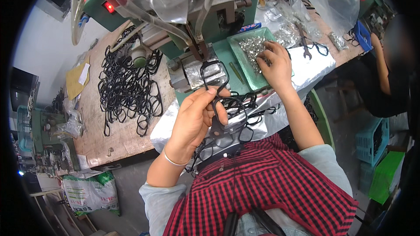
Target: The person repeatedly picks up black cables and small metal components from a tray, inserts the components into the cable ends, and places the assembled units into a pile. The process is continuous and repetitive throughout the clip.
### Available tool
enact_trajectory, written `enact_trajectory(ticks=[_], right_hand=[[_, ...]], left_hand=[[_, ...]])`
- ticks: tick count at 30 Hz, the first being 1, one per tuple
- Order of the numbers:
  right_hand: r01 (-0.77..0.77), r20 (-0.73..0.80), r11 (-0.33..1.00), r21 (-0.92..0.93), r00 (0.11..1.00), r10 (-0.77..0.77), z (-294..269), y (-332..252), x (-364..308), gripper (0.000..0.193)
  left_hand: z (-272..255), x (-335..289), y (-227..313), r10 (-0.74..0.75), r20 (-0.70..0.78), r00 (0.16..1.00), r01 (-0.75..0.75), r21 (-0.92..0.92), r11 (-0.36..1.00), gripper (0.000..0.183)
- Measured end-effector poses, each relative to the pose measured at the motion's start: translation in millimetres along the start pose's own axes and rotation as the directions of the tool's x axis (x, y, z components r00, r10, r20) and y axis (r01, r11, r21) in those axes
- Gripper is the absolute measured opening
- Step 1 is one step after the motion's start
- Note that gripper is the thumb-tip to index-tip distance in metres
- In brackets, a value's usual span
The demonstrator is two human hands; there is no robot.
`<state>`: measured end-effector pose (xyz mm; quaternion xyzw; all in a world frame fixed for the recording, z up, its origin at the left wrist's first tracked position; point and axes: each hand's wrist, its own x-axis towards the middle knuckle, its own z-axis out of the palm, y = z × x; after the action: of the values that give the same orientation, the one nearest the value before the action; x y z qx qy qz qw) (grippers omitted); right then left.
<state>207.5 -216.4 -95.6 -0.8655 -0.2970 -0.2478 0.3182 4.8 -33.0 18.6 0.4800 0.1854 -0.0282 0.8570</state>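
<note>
My left hand (pixel 197 111) is closed on a black eyeglass frame (pixel 211 62), pinching it between thumb and fingers. The frame's upper rim stands at the metal fixture (pixel 192 71) of the green press, just under its vertical tool (pixel 199 49). My right hand (pixel 275 63) reaches into a green tray (pixel 253 86), fingers bent and apart, tips among small shiny metal parts (pixel 249 49). Whether a part is between those fingertips is too small to tell. More black eyeglass frames (pixel 245 101) lie below the tray, near my lap.
A heap of black frames (pixel 127 87) covers the wooden bench (pixel 127 146) to the left. Clear hoses (pixel 144 15) hang before the press. A wrench (pixel 304 43) and plastic bags lie beyond the tray. Another person (pixel 383 74) sits at far right, near blue crates (pixel 369 142).
</note>
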Motion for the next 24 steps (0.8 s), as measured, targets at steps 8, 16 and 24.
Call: enact_trajectory(ticks=[8,16,24], right_hand=[[-0.023,-0.044,0.995,0.095,0.999,0.027,3.5,-6.8,10.9,0.013],[-0.077,-0.025,0.963,0.257,0.996,0.086,-8.1,-12.8,13.5,0.013],[-0.072,-0.06,0.965,0.251,0.994,0.089,-3.2,-26.3,14.4,0.013]], left_hand=[[-24.6,-9.3,-11.9,-0.036,0.191,0.981,0.009,0.138,0.99,0.046],[-109.5,-92.8,29.4,0.954,-0.168,0.249,0.059,0.986,0.158,0.016],[-206.0,-23.7,-36.3,0.716,-0.279,0.639,0.659,0.678,-0.324,0.045]])
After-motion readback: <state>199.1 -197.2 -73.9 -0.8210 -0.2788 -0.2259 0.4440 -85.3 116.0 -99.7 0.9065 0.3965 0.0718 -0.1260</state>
